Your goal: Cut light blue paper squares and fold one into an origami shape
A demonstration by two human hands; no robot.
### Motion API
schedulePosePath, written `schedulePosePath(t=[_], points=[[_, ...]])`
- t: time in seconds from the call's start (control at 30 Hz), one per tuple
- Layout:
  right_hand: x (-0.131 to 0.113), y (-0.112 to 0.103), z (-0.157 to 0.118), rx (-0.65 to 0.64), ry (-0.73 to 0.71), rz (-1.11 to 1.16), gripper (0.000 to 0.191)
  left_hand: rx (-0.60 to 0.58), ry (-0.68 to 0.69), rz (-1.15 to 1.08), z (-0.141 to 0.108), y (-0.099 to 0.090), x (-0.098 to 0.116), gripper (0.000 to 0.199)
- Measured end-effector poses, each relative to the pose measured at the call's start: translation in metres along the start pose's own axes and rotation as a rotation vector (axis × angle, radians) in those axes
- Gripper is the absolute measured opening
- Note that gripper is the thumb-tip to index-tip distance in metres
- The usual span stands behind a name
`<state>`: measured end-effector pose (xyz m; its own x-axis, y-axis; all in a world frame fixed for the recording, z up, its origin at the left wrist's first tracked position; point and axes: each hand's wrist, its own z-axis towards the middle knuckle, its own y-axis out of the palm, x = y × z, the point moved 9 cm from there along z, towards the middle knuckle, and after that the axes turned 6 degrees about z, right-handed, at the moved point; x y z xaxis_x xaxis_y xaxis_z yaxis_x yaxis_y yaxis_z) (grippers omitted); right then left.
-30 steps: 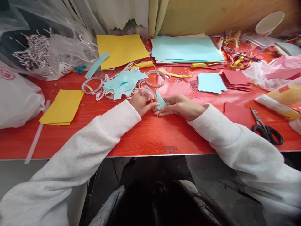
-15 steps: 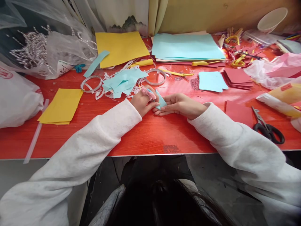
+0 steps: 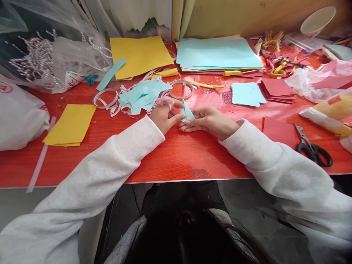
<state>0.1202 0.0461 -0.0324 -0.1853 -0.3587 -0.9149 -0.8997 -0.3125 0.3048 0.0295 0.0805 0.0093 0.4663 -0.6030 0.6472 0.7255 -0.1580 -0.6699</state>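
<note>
A small piece of light-blue folded paper point(image 3: 188, 113), creased into a pointed triangular shape, is held just above the red table between my hands. My right hand point(image 3: 211, 121) pinches it from the right, thumb on top and fingers underneath. At its left edge, my left hand point(image 3: 164, 116) grips with thumb and forefinger; part of that contact is hidden. A pink fuzzy item point(image 3: 165, 102) with a bit of blue sits on the fingers of my left hand. Just beyond the left hand lies a heap of light-blue paper scraps point(image 3: 145, 94).
Yellow paper slips point(image 3: 70, 124) and a white plastic bag point(image 3: 22, 117) lie left. Further back are a yellow sheet point(image 3: 140, 55), blue sheets point(image 3: 217, 53) and tape rings point(image 3: 181, 90). Blue squares point(image 3: 247, 94), red squares point(image 3: 276, 90) and black-handled scissors point(image 3: 313, 146) lie right.
My left hand has turned and shifted slightly left, its thumb now at the paper's edge. The folded paper is tilted more upright and shows more of its face.
</note>
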Motion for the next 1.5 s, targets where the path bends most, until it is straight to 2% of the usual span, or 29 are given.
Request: schedulePosePath(t=[0.07, 0.13, 0.2, 0.33, 0.53, 0.77, 1.27, 1.5], points=[[-0.003, -0.002, 0.000, 0.020, -0.033, 0.016, 0.015, -0.014, -0.140, -0.098, 0.000, 0.002, -0.014, 0.028], [-0.005, -0.003, 0.000, 0.035, -0.051, 0.013, 0.017, -0.100, -0.237, -0.170, 0.000, 0.008, -0.021, 0.024], [-0.004, -0.002, 0.000, 0.037, -0.042, -0.003, 0.017, -0.170, -0.285, -0.209, -0.002, 0.013, -0.021, 0.019], [-0.001, 0.000, 0.000, 0.032, 0.013, -0.059, 0.016, -0.160, -0.326, -0.226, -0.003, 0.009, -0.020, 0.016], [0.003, 0.002, -0.001, 0.018, 0.069, -0.113, 0.014, -0.160, -0.360, -0.275, -0.003, 0.012, -0.020, 0.021], [0.002, 0.005, 0.000, -0.009, 0.066, -0.144, 0.013, -0.211, -0.367, -0.293, -0.005, 0.015, -0.013, 0.023], [0.002, 0.008, 0.000, -0.060, 0.059, -0.158, 0.017, -0.166, -0.304, -0.134, -0.007, 0.012, -0.010, 0.025], [0.004, 0.007, 0.001, -0.085, 0.055, -0.147, 0.018, -0.231, -0.338, -0.283, -0.006, 0.019, -0.007, 0.018]])
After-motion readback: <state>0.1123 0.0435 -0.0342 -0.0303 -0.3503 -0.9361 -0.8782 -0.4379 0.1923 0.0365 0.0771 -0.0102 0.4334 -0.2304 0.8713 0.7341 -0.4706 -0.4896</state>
